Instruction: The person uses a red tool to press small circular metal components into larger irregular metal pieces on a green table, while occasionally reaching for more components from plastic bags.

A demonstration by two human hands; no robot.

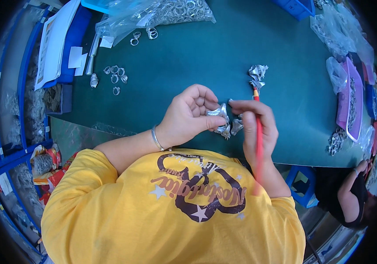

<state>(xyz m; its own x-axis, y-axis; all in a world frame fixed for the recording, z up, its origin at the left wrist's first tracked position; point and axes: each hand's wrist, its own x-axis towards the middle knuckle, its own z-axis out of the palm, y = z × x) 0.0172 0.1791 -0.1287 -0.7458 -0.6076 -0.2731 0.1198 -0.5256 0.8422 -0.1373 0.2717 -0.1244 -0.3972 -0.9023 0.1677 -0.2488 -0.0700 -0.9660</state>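
My left hand [192,110] is closed around a shiny silver ornate metal piece [217,115], pinched between thumb and curled fingers. Close by on the right, my right hand [261,127] grips a slim red-handled tool [259,145] with a yellowish collar. Its lower end is smeared by motion. Between the hands, another small silver piece [237,126] shows by the right fingertips; whether they touch it I cannot tell. Beyond the tool's upper end, more ornate silver pieces [258,74] lie on the green table [175,61].
Several silver rings [115,75] lie at the left, near a metal rod [93,55]. A clear bag of rings [182,12] sits at the back. At the right are a purple basket [343,103], a heap of metal parts [337,141], a blue stool [300,185] and another person's arm [350,198].
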